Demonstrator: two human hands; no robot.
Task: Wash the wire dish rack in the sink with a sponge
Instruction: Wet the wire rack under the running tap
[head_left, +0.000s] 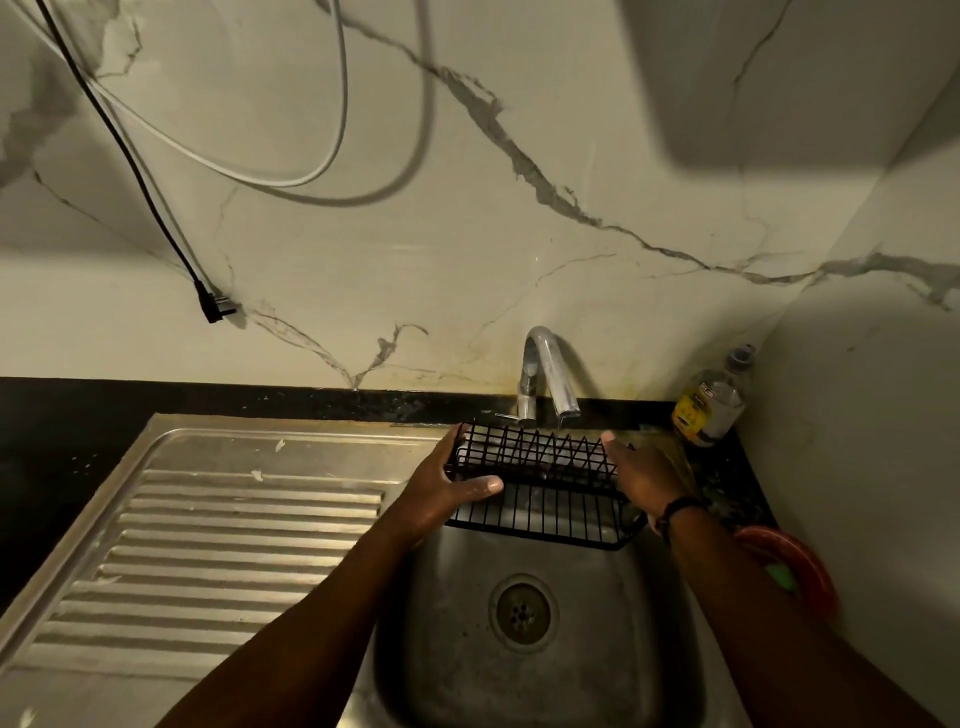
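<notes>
OK, head view only. Black wire dish rack (540, 483) sits over the far edge of the steel sink (452, 670), directly under the tap (545, 374), tilted with its near edge hanging over the basin. Left hand (447, 483) grips the rack's left end: thumb lies across the near wires, fingers curl round the far left corner. Right hand (644, 478) is at the rack's right end, fingers extended along the side wires and touching them; can't tell if the thumb wraps under. Dark band on the right wrist. No water visible from the spout. Basin drain (522, 613) is near of the rack, uncovered. Ribbed drainboard (218, 545) runs off to the left of the basin. Far right corner on the dark counter: clear bottle (711, 400) with a yellow label, just beside the wall. Right of the basin, partly behind the right forearm, a red round thing (800, 561) with something green (779, 577) in it; can't identify either. On the marble wall, far left, a black cable (130, 156) hangs down ending in a plug, white cable (249, 171) loops beside it.
</notes>
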